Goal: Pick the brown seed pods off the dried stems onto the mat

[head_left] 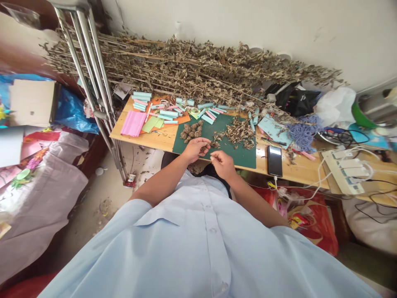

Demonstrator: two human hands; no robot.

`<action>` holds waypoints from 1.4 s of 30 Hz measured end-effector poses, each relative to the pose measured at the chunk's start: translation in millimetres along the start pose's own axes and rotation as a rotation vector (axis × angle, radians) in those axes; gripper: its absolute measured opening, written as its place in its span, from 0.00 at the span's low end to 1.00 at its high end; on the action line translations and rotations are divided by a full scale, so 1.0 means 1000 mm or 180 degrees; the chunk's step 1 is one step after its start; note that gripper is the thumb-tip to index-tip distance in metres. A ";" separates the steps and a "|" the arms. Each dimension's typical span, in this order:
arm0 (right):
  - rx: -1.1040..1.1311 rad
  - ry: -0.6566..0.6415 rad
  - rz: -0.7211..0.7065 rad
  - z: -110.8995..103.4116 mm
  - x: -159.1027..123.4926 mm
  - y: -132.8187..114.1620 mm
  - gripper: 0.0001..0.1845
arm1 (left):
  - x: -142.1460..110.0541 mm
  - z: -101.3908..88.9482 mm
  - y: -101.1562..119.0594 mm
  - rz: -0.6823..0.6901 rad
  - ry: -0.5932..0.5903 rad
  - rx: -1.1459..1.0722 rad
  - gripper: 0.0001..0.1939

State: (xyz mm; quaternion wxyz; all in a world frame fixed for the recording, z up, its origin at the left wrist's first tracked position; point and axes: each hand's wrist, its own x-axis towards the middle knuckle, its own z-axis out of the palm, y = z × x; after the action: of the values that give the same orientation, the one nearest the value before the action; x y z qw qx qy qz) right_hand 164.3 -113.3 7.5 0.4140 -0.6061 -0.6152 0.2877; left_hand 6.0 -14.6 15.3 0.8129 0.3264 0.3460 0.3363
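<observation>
A dried leaf [206, 145] looks pinched in the left hand [195, 150], above the green mat's [243, 159] near edge; whether the curled right hand [223, 163] beside it grips anything, I can't tell. Brown clumps [191, 132] are already gathered on the mat's left, but loose leaves [239, 133] lie unsorted rightward, and leafy stalks [186, 62] lie heaped behind along the worktop [145, 139].

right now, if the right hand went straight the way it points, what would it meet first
Likely the left hand, which lies just ahead of the right hand, though depth is unclear here.
</observation>
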 end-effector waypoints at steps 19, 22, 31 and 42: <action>-0.0778 0.0739 0.0224 -0.030 0.091 0.054 0.20 | 0.002 -0.004 -0.001 0.0091 -0.0081 -0.0087 0.11; -0.0919 0.0667 0.0223 -0.026 0.101 0.061 0.19 | 0.002 -0.005 -0.001 0.0073 -0.0088 -0.0111 0.11; -0.0714 0.1021 0.0079 -0.030 0.099 0.053 0.17 | 0.001 -0.005 -0.002 0.0137 -0.0230 -0.0146 0.17; 0.0674 0.0882 0.0593 -0.007 0.081 0.033 0.22 | 0.001 -0.002 -0.004 0.0127 -0.0155 0.0000 0.18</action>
State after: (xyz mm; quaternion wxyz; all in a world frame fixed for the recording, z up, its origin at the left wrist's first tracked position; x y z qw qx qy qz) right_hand 193.2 -31.5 -3.9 0.5277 -0.6473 -0.4599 0.3017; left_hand 6.5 -15.1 11.1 0.8142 0.3413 0.3196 0.3443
